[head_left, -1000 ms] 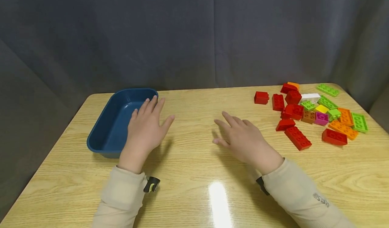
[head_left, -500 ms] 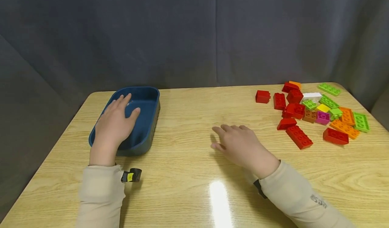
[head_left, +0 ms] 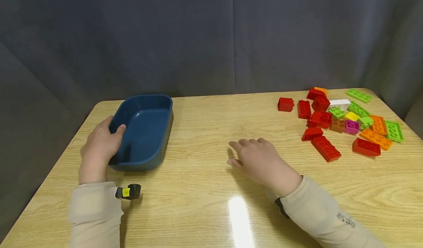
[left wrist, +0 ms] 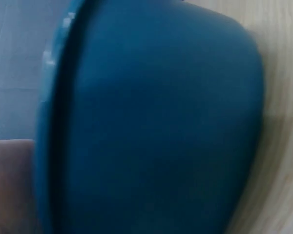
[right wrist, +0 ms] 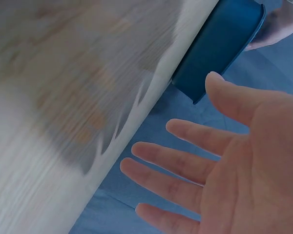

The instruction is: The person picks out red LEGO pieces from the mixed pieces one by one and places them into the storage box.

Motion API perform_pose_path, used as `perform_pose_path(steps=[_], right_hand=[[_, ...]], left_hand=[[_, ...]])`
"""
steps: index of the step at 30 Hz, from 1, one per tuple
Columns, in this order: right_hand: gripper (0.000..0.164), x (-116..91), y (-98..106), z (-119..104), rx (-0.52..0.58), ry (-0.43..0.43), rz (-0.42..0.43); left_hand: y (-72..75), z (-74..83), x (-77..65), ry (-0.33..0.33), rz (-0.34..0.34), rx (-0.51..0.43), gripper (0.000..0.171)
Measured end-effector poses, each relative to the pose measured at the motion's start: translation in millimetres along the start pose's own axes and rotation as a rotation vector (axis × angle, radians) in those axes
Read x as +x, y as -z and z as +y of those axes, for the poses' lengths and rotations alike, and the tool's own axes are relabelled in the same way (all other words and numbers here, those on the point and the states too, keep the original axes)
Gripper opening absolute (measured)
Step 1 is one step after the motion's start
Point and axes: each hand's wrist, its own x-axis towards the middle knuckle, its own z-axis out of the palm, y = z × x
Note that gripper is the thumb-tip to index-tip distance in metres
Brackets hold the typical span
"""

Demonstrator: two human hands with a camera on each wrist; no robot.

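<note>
Left hand point(head_left: 100, 143) at the rim of a blue tub point(head_left: 166, 130)

The blue tub stands on the desk point(head_left: 198, 160), left of centre in the frame. The thumb lies over its left rim; most fingers are hidden from me, so I can't tell whether that grip is clamped. Right of centre, the right hand point(head_left: 261, 163) hovers, its grip loosely spread, holding nothing. Coloured bricks point(head_left: 325, 148) lie scattered at the right.

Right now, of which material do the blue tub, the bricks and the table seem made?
Blue tub: probably glossy plastic, from the highlight inside.
Bricks: likely hard plastic, smooth, with moulded studs.
Table: wood or wood-look laminate, glossy, showing grain and reflection.
</note>
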Motion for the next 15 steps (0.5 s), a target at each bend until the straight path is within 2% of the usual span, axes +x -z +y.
perform_pose_path(steps=[3,6,15], right_hand=[[0.051,-0.7,-0.4,-0.3,-0.005,0.007,0.011],[0.051,-1.4,-0.5,-0.5,0.001,0.006,0.015],[0.052,-1.2,1.8,1.3,0.004,-0.012,0.001]], left_hand=[[-2.5,-1.9,2.6,0.075,-0.031,-0.045,0.075],[-4.0,-3.3,4.1,0.111,-0.043,-0.067,0.077],[-4.6,-0.5,4.3,0.147,-0.027,-0.04,0.076]])
